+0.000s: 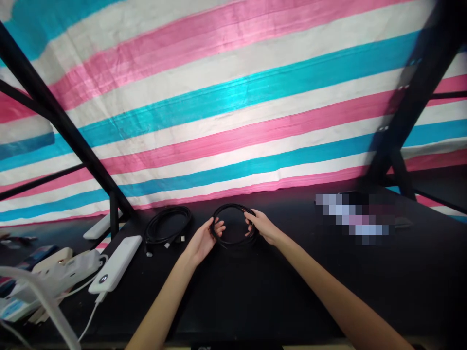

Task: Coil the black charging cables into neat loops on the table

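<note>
A coiled black cable (233, 242) forms a round loop over the dark table, held from both sides. My left hand (204, 239) grips the loop's left side, thumb on the outside and fingers reaching inside the ring. On the opposite side, my right hand (263, 226) pinches the loop between thumb and fingers. Just left of my hands lies a second coiled black cable (168, 239), its plug ends, with light-coloured tips, pointing toward me.
A white power bank (118, 262) with a white cord lies at left, beside a white power strip (73, 272). Black metal posts (69, 126) rise at both sides. A striped sheet (233, 112) hangs behind the black table (255, 301). A blurred-out item sits at right.
</note>
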Available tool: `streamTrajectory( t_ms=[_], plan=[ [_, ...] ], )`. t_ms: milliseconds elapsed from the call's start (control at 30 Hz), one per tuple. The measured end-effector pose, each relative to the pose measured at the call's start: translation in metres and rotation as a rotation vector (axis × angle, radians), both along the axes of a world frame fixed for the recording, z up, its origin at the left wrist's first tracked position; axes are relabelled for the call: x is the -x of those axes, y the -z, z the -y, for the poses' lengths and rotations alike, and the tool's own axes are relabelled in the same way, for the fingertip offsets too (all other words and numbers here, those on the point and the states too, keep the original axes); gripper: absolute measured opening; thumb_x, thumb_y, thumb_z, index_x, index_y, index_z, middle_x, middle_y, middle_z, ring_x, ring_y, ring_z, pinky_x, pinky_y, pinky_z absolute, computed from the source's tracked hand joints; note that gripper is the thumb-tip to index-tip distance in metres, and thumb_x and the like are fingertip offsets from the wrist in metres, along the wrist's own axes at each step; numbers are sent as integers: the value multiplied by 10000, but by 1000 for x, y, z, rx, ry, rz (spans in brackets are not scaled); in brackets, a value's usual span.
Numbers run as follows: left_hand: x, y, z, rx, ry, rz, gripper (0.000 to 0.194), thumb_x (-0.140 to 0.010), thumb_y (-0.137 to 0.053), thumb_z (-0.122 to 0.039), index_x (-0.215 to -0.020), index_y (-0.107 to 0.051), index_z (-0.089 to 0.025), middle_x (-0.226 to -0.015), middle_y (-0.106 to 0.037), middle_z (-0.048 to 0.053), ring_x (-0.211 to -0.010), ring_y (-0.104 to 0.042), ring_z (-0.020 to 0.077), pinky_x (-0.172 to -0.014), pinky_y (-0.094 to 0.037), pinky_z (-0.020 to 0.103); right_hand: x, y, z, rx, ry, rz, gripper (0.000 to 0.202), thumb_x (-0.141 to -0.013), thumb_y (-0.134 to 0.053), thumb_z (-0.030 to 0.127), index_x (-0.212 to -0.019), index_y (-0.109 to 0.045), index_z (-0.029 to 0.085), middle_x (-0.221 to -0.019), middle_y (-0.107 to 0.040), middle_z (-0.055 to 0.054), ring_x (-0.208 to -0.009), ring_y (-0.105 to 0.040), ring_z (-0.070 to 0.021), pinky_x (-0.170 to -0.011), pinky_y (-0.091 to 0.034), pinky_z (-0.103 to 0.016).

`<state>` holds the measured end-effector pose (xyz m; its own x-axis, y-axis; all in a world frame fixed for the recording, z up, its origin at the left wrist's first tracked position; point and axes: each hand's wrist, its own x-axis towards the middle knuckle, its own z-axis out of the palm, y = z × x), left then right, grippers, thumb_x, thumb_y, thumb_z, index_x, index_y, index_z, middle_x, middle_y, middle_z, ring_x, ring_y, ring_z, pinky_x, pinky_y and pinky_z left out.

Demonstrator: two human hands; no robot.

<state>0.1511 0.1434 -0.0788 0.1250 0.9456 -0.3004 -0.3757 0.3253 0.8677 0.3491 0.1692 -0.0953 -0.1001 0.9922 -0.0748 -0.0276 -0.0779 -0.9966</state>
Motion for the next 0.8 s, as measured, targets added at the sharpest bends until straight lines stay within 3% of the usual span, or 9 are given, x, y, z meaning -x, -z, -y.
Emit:
streamTrajectory(
  t_ms=[67,133,200,300,400,600,800],
  plan=[
    [1,0,10,-28,-15,-125,158,-843,-601,-194,-965,-643,-102,-1023,-660,137,-928,-643,187,-879,-479,304,-5,4,-6,-15,75,25,138,-879,-458,229,-745,-456,193,-589,-474,56,-408,-542,-92,-418,-521,-244],
    [0,0,20,-79,-61,-243,314,-742,-707,-151,-1049,-645,-131,-1109,-634,124,-1043,-595,216,-972,-413,338,-9,8,-11,-41,138,66,103,-864,-471,228,-767,-471,191,-576,-495,43,-430,-573,-120,-425,-520,-261],
    [-3,0,27,-287,-37,-465,437,-696,-749,-164,-1118,-643,-194,-1167,-607,87,-1121,-542,224,-1024,-360,359,-13,10,-15,-89,197,122,62,-836,-505,234,-802,-513,183,-602,-549,10,-501,-621,-161,-484,-539,-303],
    [-14,-1,29,-739,127,-1008,353,-769,-695,-270,-1119,-665,-244,-1168,-599,70,-1134,-521,229,-1018,-355,392,-19,10,-19,-218,322,228,139,-782,-564,255,-887,-592,168,-823,-635,-82,-820,-664,-242,-773,-535,-419],
    [-29,1,25,-891,257,-1404,315,-814,-652,-335,-1113,-672,-243,-1082,-633,66,-1042,-560,227,-918,-403,389,-27,8,-23,-347,449,328,296,-753,-569,267,-1028,-614,168,-1077,-586,-131,-1091,-557,-285,-1000,-383,-480],
    [-49,11,16,-926,316,-1499,242,-797,-674,-312,-1025,-716,-240,-882,-665,49,-891,-572,234,-840,-362,390,-36,8,-26,-434,531,430,360,-743,-520,255,-1077,-614,158,-1002,-577,-120,-997,-584,-271,-959,-413,-464],
    [-54,19,-9,-886,168,-1440,143,-831,-614,-257,-901,-736,-231,-848,-617,87,-925,-547,272,-893,-322,410,-33,7,-24,-479,511,462,348,-749,-512,268,-1068,-608,169,-1006,-584,-112,-952,-598,-246,-913,-447,-424]
  ],
)
